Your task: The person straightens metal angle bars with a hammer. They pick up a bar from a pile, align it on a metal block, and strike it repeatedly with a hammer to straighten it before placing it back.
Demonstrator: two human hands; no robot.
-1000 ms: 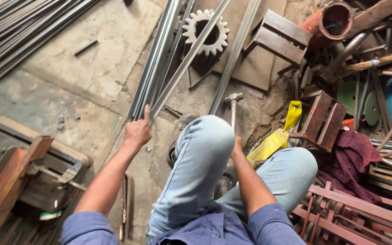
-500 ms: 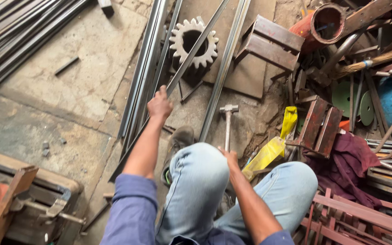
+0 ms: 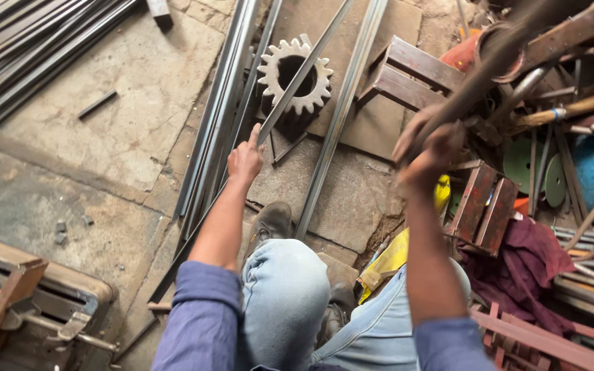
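A rough stone floor (image 3: 125,130) of a workshop is seen, with metal scrap on the right. A long steel bar (image 3: 297,86) lies across a gear wheel (image 3: 295,74); it is pressed down at its near part by the left hand (image 3: 244,159), index finger stretched. A blurred hammer handle (image 3: 489,65) is gripped in the raised right hand (image 3: 426,148). A yellow bag (image 3: 390,257) lies near the knees.

One view only: your head-worn camera, looking steeply down past your knees to the grey stone floor (image 3: 125,137), close over your hands, long steel bars (image 3: 218,117) running ahead.
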